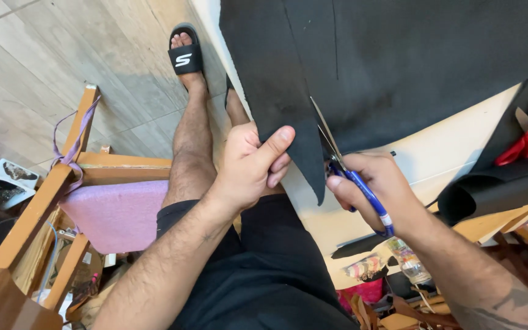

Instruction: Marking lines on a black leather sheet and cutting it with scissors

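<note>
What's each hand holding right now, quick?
Left hand: closed, gripping the hanging strip of black fabric.
Right hand: closed on the blue-handled scissors, blades at the fabric.

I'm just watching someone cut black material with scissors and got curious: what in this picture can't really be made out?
Head view, the only one:
- Blue-handled scissors: loops hidden inside the right hand.
- Black sheet: cut off by the top and right edges.
- Red-handled scissors: partly tucked behind a fold of the sheet.
- Left hand: its fingertips are hidden behind the hanging strip.
- Clutter at lower right: too small and jumbled to identify.

Your pale bench carries the black sheet above your fingers; red scissors lie far right.
</note>
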